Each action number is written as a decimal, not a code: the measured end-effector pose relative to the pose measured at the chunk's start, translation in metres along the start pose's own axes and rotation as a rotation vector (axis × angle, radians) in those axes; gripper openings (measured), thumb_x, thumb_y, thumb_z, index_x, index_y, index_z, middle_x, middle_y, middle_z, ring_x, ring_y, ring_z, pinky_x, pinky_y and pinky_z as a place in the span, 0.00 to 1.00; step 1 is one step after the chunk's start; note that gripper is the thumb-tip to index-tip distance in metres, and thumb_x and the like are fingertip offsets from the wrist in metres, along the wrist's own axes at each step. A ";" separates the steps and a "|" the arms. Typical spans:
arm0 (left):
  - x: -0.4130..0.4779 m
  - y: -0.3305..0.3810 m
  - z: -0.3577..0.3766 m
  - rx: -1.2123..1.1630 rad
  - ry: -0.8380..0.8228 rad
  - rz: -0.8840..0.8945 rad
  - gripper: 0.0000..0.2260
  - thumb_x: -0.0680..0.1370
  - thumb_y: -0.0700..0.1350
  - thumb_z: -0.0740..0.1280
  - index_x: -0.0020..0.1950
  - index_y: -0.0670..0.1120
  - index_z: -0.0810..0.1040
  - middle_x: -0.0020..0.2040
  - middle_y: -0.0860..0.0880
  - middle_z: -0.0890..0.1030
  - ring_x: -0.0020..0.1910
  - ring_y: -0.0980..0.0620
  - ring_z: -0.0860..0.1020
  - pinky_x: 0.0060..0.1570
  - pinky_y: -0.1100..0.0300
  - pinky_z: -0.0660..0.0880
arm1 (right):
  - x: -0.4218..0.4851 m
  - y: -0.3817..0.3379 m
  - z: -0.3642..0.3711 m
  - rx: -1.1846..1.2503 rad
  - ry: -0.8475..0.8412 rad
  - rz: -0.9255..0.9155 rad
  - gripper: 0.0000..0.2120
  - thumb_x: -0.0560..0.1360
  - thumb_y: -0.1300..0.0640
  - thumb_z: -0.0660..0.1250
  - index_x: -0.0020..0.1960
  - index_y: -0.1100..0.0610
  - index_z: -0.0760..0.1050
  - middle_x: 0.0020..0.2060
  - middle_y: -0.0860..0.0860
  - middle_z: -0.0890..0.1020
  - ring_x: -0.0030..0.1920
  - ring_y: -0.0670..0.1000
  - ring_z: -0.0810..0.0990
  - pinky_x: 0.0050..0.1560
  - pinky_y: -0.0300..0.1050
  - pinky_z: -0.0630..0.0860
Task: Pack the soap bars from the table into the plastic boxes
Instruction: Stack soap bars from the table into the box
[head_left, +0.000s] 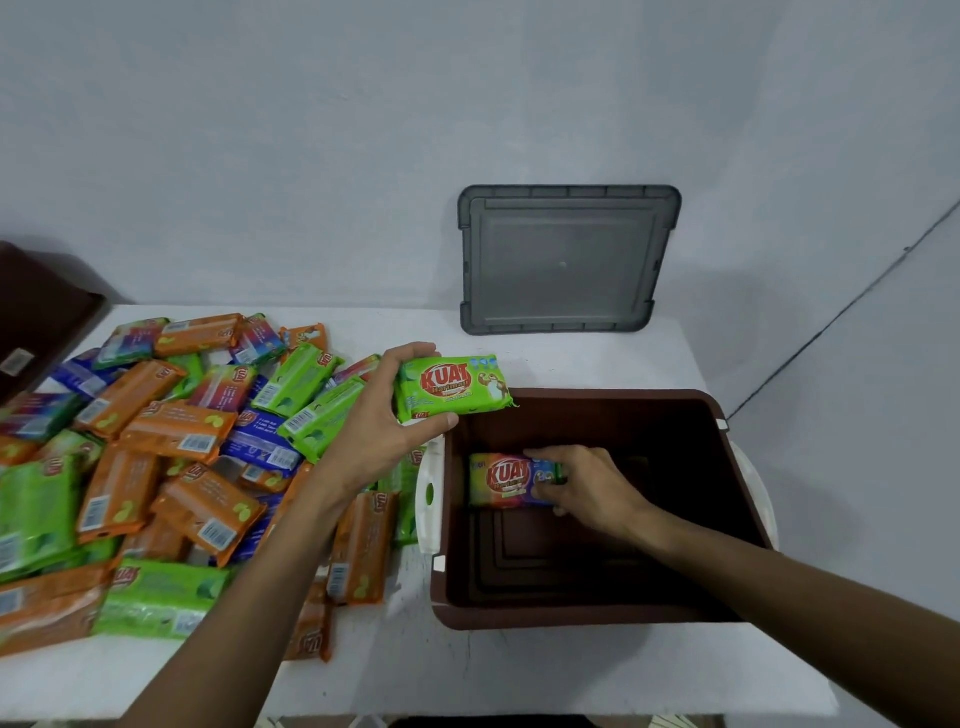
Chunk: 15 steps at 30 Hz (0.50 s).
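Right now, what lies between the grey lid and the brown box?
Bare table, seen in the head view; only the green soap held by the left hand reaches its left end.

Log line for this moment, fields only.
left hand: holds green soap bar by brown box | right hand: holds multicolour soap bar inside box | lid: off, against wall

The box (597, 397) is open on top, and its floor is free at the near and right parts; one bar (504, 480) lies in the far left corner, gripped by the right hand (587, 488). The left hand (384, 421), holding a green bar (452, 387), hangs over the far left rim, and the pile (156, 457) crowds the left side up to the box's handle (430, 493). Bare table (467, 675) runs along the near edge; the lid (566, 260) leans on the wall behind.
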<state>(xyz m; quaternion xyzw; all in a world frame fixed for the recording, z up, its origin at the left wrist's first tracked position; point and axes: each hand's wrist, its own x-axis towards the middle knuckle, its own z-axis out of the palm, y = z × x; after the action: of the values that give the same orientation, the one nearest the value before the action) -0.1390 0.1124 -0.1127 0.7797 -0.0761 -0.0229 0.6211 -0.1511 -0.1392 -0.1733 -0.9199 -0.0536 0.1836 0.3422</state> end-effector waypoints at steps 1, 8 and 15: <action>-0.001 0.000 0.000 -0.006 0.001 -0.003 0.29 0.70 0.36 0.75 0.66 0.53 0.69 0.60 0.50 0.75 0.55 0.57 0.79 0.52 0.62 0.78 | -0.001 0.001 0.000 -0.011 0.010 -0.003 0.25 0.75 0.57 0.72 0.70 0.55 0.72 0.55 0.53 0.80 0.33 0.42 0.79 0.38 0.35 0.80; -0.004 0.001 -0.001 -0.022 -0.005 -0.004 0.29 0.70 0.37 0.75 0.66 0.53 0.70 0.61 0.51 0.76 0.57 0.57 0.79 0.55 0.58 0.78 | -0.004 -0.003 -0.013 -0.142 0.005 -0.035 0.21 0.76 0.52 0.70 0.67 0.55 0.74 0.50 0.51 0.79 0.46 0.44 0.75 0.35 0.21 0.66; -0.008 0.011 0.002 -0.023 -0.034 0.018 0.29 0.69 0.38 0.76 0.66 0.54 0.71 0.60 0.53 0.76 0.58 0.56 0.78 0.56 0.55 0.78 | -0.014 -0.019 -0.045 0.099 0.018 -0.089 0.14 0.78 0.52 0.66 0.63 0.48 0.76 0.51 0.51 0.83 0.51 0.49 0.83 0.53 0.45 0.81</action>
<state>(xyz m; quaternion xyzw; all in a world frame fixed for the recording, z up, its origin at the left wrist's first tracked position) -0.1485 0.1096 -0.1030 0.7712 -0.0934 -0.0316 0.6289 -0.1470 -0.1554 -0.1253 -0.9002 -0.0823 0.1624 0.3957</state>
